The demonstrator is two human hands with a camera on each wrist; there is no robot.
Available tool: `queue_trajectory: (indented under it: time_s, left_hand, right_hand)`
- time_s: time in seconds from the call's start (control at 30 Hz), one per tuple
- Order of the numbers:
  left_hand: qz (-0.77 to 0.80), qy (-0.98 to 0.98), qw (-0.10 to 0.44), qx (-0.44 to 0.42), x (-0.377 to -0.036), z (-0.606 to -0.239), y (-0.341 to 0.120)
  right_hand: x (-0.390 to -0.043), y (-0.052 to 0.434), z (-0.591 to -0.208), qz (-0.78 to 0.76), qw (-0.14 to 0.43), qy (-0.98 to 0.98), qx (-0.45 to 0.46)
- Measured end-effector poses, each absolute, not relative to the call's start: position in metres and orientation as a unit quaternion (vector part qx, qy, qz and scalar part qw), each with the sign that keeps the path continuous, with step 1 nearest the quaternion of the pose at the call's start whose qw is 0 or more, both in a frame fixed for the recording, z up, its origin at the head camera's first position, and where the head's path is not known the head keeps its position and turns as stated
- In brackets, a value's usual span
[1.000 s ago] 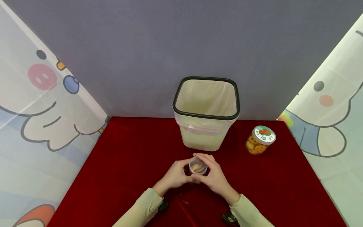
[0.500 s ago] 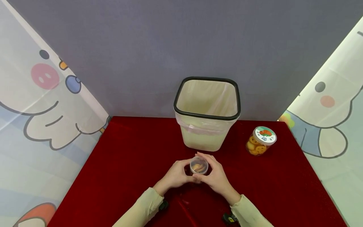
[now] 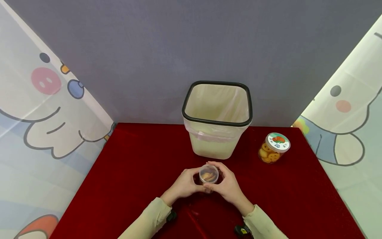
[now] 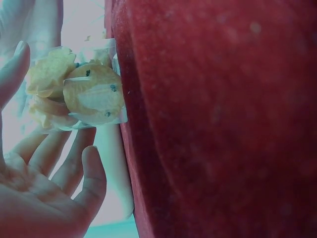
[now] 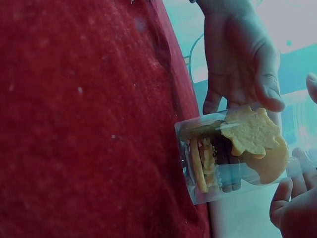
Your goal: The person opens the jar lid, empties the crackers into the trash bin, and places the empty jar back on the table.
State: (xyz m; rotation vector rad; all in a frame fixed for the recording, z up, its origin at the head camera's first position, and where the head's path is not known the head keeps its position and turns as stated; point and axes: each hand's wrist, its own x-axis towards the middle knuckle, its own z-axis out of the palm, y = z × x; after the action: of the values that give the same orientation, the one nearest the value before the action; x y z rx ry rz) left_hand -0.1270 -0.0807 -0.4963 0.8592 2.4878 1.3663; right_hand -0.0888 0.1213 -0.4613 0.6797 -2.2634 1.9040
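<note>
A small clear jar of cookies [image 3: 209,174] stands on the red tablecloth [image 3: 134,172] near its front middle. Both hands are cupped round it. My left hand [image 3: 191,179] holds its left side and my right hand [image 3: 226,182] wraps its right and far side. In the left wrist view the jar [image 4: 84,94] shows pale cookies, with my left fingers [image 4: 74,183] curled just beneath it. The right wrist view has the jar [image 5: 233,153] on the cloth, the left hand [image 5: 242,59] touching its top, and my right fingers [image 5: 292,206] at its lower edge.
A cream waste bin with a black rim [image 3: 217,122] and a liner stands just behind the hands. A larger cookie jar with a printed lid [image 3: 274,147] sits at the right back of the cloth. Grey wall behind, cartoon curtains on both sides.
Both hands have shifted only slightly round the small jar, which stays in the same spot. The bin and the other jar have not moved.
</note>
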Motion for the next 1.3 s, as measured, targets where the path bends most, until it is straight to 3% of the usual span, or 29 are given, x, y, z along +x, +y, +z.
queue_trajectory:
  time_s: [0.33,0.57,1.3]
  left_hand:
    - [0.46,0.834,0.098,0.287,-0.128,-0.495,-0.081]
    - [0.458,0.835,0.098,0.289,-0.129,-0.496,-0.081]
    - [0.459,0.836,0.107,0.28,-0.128,-0.497,-0.081]
  right_hand:
    - [-0.092,0.127,-0.463,0.647,0.023,-0.73,0.218]
    - [-0.104,0.137,-0.493,0.655,0.005,-0.72,0.231]
    - [-0.106,0.154,-0.493,0.714,-0.052,-0.653,0.247]
